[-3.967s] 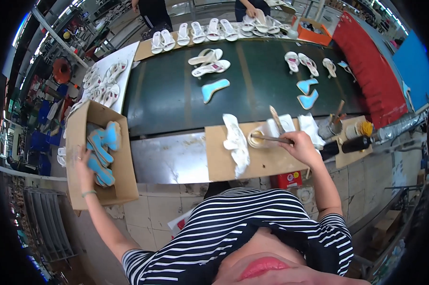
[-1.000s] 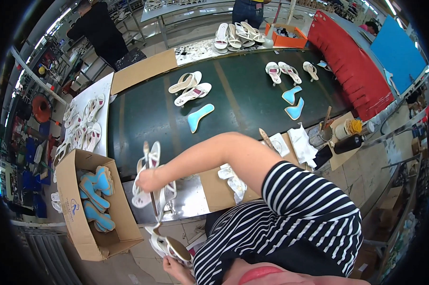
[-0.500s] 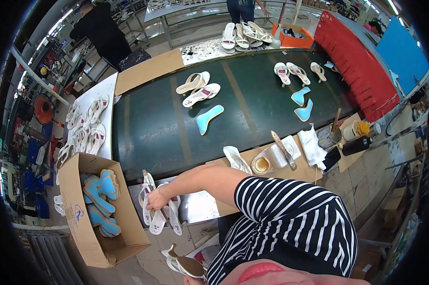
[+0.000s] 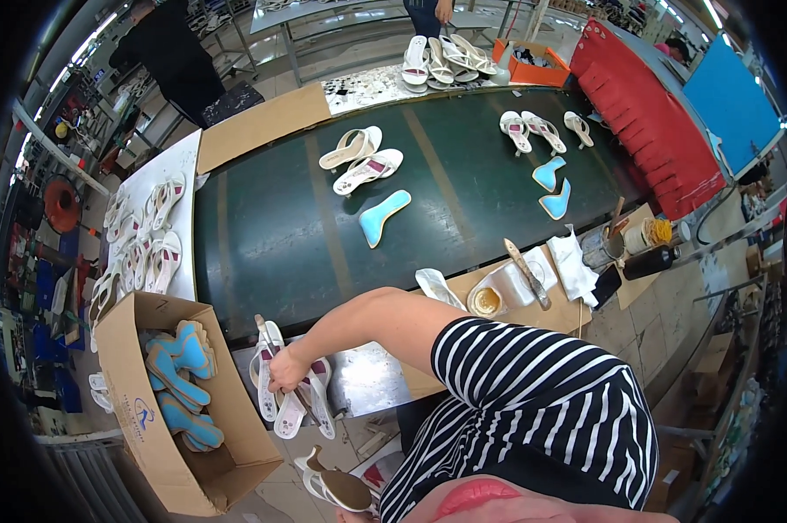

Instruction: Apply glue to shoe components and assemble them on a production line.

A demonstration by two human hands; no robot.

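My right hand [image 4: 287, 371] reaches across to the left, closed around a slim stick-like tool, perhaps a brush; its wooden end [image 4: 262, 324] shows above the fingers, and a thin dark length points down below them. Under that hand lie white thong sandals [image 4: 318, 399] at the table's near edge. At the bottom edge, only a bit of my left hand [image 4: 352, 516] shows, gripping a white heeled sandal [image 4: 345, 491] turned with its brown sole up. A cardboard box [image 4: 200, 475] left of my right hand holds several blue sole-shaped pieces [image 4: 177, 375].
On the dark green belt [image 4: 271, 227] lie white sandals [image 4: 369, 172] and blue pieces [image 4: 385, 216]. A glue cup [image 4: 484, 302], a brush [image 4: 526, 272] and a white cloth [image 4: 573, 268] sit at the near right. More sandals [image 4: 162, 209] line the left board. Another person [image 4: 171, 61] stands far left.
My right hand stays over the sandals while the tool tilts, its lower end now showing below the fingers. The view has shifted slightly; the left hand's sandal stays near the bottom edge.
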